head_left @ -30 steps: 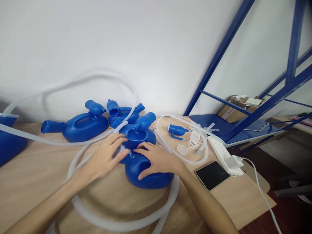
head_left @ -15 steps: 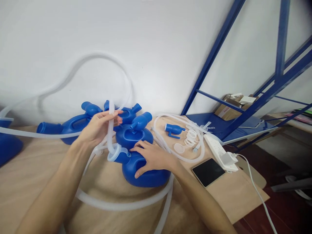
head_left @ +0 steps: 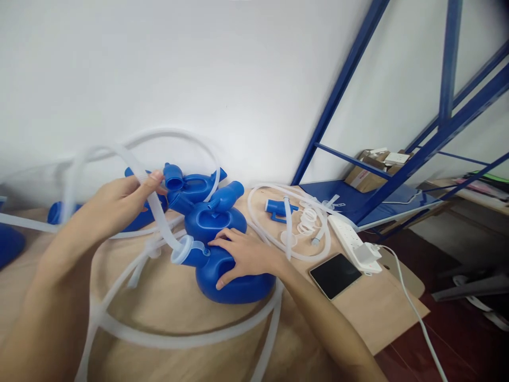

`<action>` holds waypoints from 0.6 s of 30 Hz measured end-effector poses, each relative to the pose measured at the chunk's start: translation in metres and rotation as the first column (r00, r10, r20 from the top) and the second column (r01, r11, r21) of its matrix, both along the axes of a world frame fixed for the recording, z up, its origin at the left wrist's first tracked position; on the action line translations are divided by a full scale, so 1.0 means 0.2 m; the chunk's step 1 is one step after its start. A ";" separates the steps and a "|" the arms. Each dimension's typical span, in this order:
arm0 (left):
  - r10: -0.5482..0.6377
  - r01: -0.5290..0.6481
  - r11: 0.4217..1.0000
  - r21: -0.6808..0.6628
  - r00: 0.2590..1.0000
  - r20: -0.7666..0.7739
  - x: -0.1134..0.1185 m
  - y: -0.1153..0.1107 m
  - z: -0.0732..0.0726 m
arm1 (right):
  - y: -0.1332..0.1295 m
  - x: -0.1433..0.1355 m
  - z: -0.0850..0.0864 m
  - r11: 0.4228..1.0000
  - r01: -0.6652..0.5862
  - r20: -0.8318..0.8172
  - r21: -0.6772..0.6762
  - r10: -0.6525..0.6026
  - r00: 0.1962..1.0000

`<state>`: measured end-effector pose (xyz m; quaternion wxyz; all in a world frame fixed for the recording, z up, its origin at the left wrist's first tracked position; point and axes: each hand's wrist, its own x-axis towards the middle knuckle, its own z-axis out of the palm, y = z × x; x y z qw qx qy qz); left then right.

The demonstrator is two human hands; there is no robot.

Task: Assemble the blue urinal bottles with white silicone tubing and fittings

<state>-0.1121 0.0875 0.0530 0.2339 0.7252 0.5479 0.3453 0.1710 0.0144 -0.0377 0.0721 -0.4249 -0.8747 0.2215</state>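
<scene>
A blue bottle (head_left: 234, 286) lies on the brown-covered table, its neck pointing left with a translucent ring cap (head_left: 182, 250) on it. My right hand (head_left: 248, 257) rests over the bottle's body and handle, fingers spread. One end of a translucent hose (head_left: 159, 212) enters the cap's opening. Above and left of the cap, my left hand (head_left: 127, 199) pinches this hose between thumb and fingers. Behind stand more blue bottles (head_left: 217, 220), one touching or close to the held one. Looped hose (head_left: 191, 339) lies in front.
To the right are a small blue spouted part (head_left: 278, 207), coiled clear tubing (head_left: 308, 220), a phone (head_left: 334, 276) and a white power strip (head_left: 350, 241) with a cable. A blue metal rack (head_left: 338, 95) stands behind, holding a cardboard box (head_left: 363, 172).
My left hand has moved left along with the hose, which now slants and arches leftward instead of standing upright. My right hand stays on the bottle. The view has shifted slightly.
</scene>
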 end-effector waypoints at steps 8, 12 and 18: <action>0.136 -0.180 0.969 -0.167 0.959 -0.247 -0.18 0.14 -0.11 | 0.06 0.34 0.10 0.853 0.518 -0.146 0.071 -0.505 0.851; 0.148 -0.177 0.982 -0.067 0.939 -0.311 -0.14 0.04 -0.03 | 0.18 0.53 -0.01 0.700 0.714 0.163 0.022 -0.707 0.688; 0.109 -0.076 0.990 0.119 0.947 -0.303 -0.01 -0.20 0.05 | 0.27 0.57 -0.14 0.742 0.664 0.154 -0.090 -0.648 0.746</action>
